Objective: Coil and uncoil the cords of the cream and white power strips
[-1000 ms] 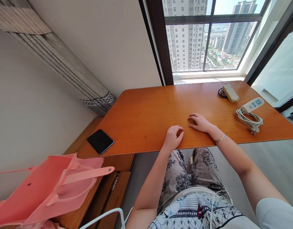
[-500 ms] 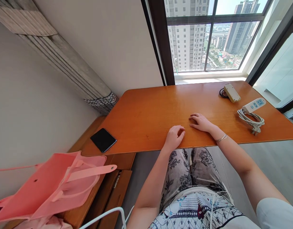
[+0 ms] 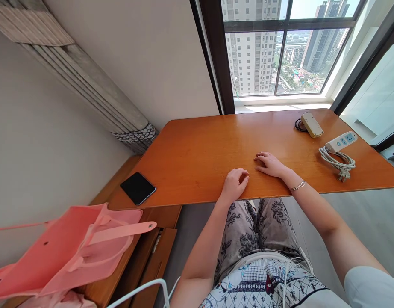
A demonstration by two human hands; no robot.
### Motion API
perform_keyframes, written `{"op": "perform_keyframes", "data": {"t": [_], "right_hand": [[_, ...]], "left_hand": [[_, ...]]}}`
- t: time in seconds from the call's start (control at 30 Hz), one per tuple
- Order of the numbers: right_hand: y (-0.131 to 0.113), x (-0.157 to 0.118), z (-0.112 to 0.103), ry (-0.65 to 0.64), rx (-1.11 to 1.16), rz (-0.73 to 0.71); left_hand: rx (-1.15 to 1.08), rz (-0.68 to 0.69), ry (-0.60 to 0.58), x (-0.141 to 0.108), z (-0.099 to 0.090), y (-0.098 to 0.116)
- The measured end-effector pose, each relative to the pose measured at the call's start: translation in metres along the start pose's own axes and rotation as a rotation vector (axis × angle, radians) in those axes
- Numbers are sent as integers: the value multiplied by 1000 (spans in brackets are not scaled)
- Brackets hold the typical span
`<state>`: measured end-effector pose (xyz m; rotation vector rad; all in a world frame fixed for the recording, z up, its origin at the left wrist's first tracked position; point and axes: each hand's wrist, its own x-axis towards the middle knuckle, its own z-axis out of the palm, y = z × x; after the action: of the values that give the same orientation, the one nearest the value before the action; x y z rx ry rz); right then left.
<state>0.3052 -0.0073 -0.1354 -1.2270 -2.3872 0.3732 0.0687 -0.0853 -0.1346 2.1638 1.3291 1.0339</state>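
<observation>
My left hand (image 3: 235,184) rests at the front edge of the wooden table (image 3: 197,149), its fingers loosely bent, the thumb apart from them and nothing held. A little farther in, my right hand (image 3: 269,164) lies palm down on the tabletop with the fingers slightly spread, also holding nothing. The two hands are close together but do not touch. To the left, a black-screened tablet or phone (image 3: 138,188) lies flat near the table's left edge. On the right side are a white power strip (image 3: 342,141) with its coiled cable (image 3: 339,161), and a beige power strip (image 3: 312,125).
A pink bag (image 3: 72,248) lies on a wooden cabinet (image 3: 160,261) left of the table. A curved white bar (image 3: 136,291) stands at the bottom. Behind the table is a window (image 3: 283,64); a gathered curtain (image 3: 97,90) hangs at the left.
Both hands stay in place on the table. The view has shifted very slightly; nothing is picked up or put down.
</observation>
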Motion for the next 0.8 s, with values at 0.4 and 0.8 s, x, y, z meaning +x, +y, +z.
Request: {"op": "perform_keyframes", "data": {"t": [0.4, 0.8], "right_hand": [[-4, -1, -3, -5, 32, 15], [0, -1, 0, 5, 36, -4]], "left_hand": [[5, 11, 3, -1, 1, 1], [-1, 16, 7, 0, -1, 1]]}}
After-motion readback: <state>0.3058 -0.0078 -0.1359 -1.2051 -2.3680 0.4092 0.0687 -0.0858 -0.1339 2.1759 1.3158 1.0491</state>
